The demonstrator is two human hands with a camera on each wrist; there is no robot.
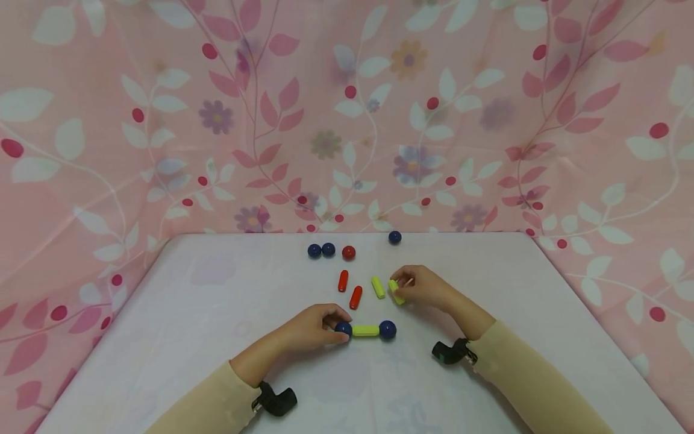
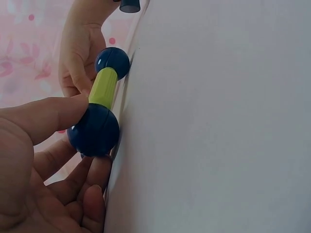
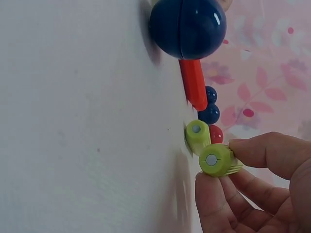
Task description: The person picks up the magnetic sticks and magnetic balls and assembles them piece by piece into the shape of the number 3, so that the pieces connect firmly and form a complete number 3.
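Note:
My left hand (image 1: 317, 327) pinches a blue ball (image 2: 95, 131) between thumb and fingers. That ball is joined to a yellow-green rod (image 1: 365, 331), whose other end bears a second blue ball (image 1: 387, 330). Up and to the right, my right hand (image 1: 428, 288) pinches another yellow-green rod (image 3: 215, 159) by its sides, a pale round tip facing the right wrist camera. Just left of it a similar rod (image 1: 378, 287) lies on the table. Two red rods (image 1: 343, 281) lie further left, between the hands.
At the back of the white table (image 1: 217, 289) are two blue balls (image 1: 321, 250) side by side, a red ball (image 1: 349, 253) and a lone blue ball (image 1: 394, 237). A pink floral cloth (image 1: 347, 120) hangs behind the table.

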